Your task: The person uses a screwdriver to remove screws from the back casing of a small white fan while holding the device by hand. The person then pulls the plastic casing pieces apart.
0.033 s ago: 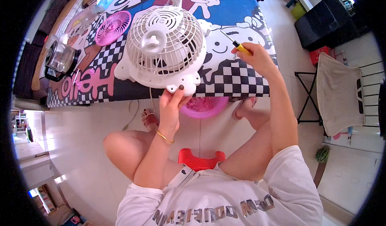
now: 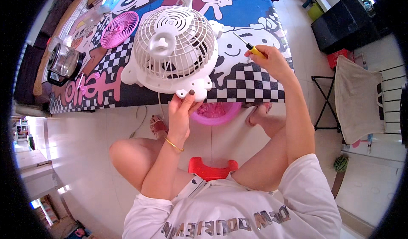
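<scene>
A white fan housing [image 2: 174,43] with a domed grille lies face up on the patterned tablecloth. My left hand [image 2: 182,111] grips a lobed white part at its front, by the table edge, thumb on top and fingers partly hidden beneath. To the right of the fan, my right hand [image 2: 270,60] holds a screwdriver [image 2: 254,49] with a yellow and black handle, its thin shaft pointing up-left above the cloth. A round pink grille [image 2: 119,28] rests left of the fan.
A clear appliance container [image 2: 64,62] and a blue packet [image 2: 111,1] sit at the table's left. Below the table are a purple basin [image 2: 216,120] and a red stool [image 2: 212,166]. At right stand a folding rack [image 2: 357,98] and a black cabinet [image 2: 340,22].
</scene>
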The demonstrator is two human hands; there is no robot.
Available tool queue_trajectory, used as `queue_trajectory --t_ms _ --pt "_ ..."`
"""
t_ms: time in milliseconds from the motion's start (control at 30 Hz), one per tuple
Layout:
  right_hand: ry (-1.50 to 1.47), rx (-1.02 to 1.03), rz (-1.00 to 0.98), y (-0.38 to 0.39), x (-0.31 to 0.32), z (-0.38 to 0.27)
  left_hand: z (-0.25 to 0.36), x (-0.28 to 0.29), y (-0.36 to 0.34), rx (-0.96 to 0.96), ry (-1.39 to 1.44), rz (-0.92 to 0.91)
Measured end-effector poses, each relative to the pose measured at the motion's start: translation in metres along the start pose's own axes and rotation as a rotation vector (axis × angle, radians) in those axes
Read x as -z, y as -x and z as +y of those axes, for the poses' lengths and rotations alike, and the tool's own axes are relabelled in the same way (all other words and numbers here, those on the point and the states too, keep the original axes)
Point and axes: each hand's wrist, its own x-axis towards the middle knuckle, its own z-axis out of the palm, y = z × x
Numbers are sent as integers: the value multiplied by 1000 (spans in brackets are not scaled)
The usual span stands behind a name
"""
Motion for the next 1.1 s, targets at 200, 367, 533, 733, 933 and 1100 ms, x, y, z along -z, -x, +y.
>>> queue_trajectory --t_ms 200,367,533,733,933,1100 --pt "-133 5 -31 0 -20 -15 0 0 1 3 -12 12" --pt "-266 152 28 21 -64 -48 -2 1 -1 25 -40 8" --pt "-116 548 124 24 -94 -55 -3 3 -1 33 42 -10" --pt "-47 590 98 19 -102 -50 -3 2 -1 -5 2 18" --pt "-11 599 83 19 -105 -49 -3 1 -2 10 -11 3" --pt "-4 614 67 17 -104 -47 -2 1 0 -3 3 16"
